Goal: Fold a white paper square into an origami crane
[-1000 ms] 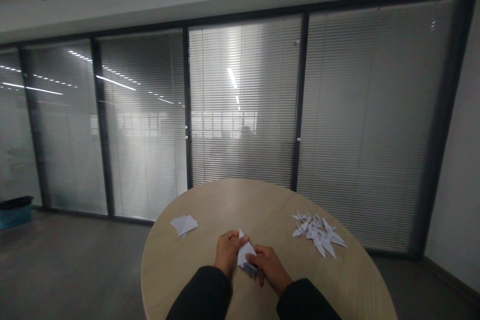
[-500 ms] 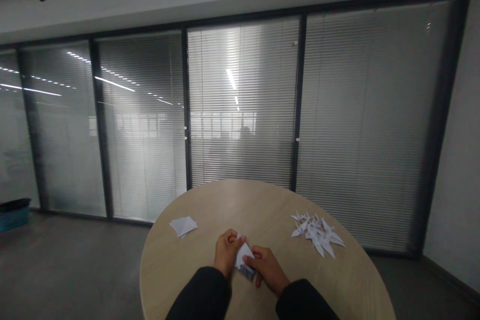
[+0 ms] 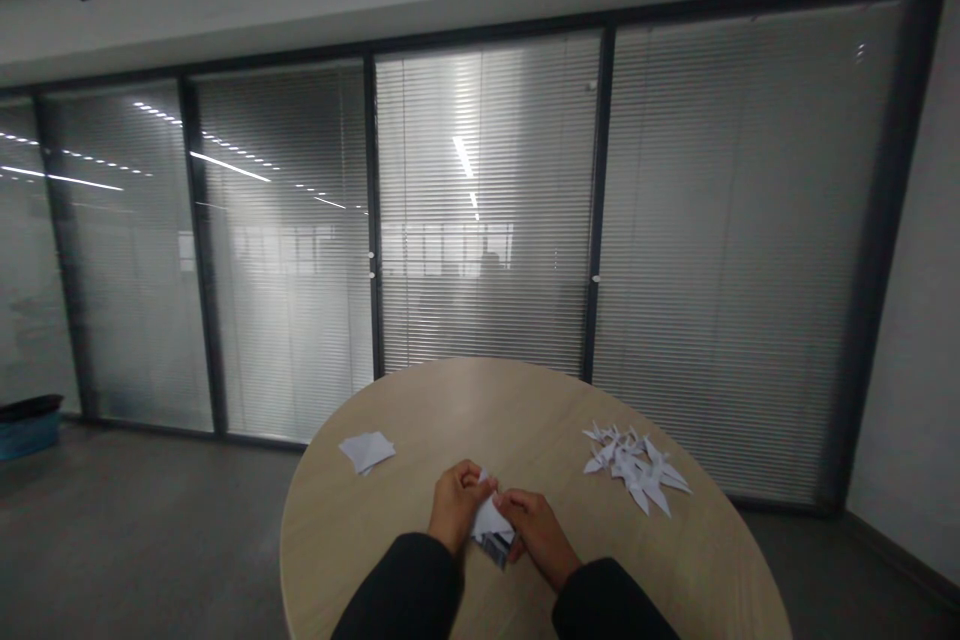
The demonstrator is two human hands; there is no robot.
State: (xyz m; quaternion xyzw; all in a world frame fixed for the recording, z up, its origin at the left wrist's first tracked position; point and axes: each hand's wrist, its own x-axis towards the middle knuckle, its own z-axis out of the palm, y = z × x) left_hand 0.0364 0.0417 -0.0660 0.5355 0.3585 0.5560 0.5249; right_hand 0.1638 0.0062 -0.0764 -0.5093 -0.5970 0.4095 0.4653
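Between my hands is a small folded white paper (image 3: 491,520), with a dark grey patch showing at its lower end. My left hand (image 3: 455,505) grips its left and upper edge between thumb and fingers. The fingers of my right hand (image 3: 534,525) pinch the paper near its upper right edge, close to the left fingertips. The paper is over the near middle of the round wooden table (image 3: 480,400); my hands hide part of it. On the right lies a pile of folded white paper cranes (image 3: 636,465).
A small stack of white paper sheets (image 3: 367,451) lies on the table's left side. Behind the table stands a glass partition with blinds (image 3: 480,300). On the floor at far left is a blue bin (image 3: 28,432) with a dark liner.
My right hand's thumb and fingers have moved up along the paper toward its top edge. The left hand has hardly moved. More of the dark patch shows at the bottom.
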